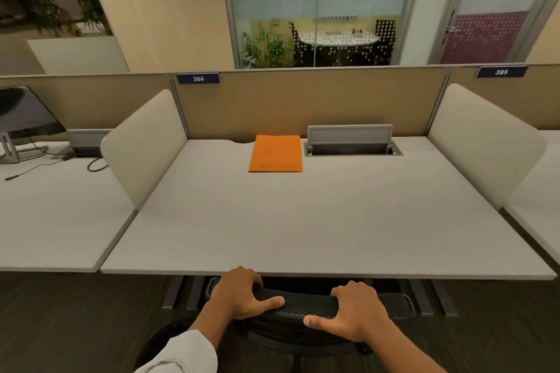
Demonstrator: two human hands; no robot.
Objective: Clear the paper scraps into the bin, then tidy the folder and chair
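Note:
An orange folder (275,153) lies flat and closed at the back of the white desk (303,221), just left of a cable hatch. The black mesh chair (306,306) sits tucked under the desk's front edge, only the top of its backrest showing. My left hand (242,294) grips the left part of the backrest top, thumb over the mesh. My right hand (348,309) grips it to the right, thumb pointing left. No paper scraps and no bin are visible.
An open grey cable hatch (351,142) stands behind the folder's right side. Cream side dividers (142,148) (481,145) flank the desk, with a tan back partition (303,100). The neighbouring desk on the left holds a monitor (24,118) and cables. Dark carpet lies below.

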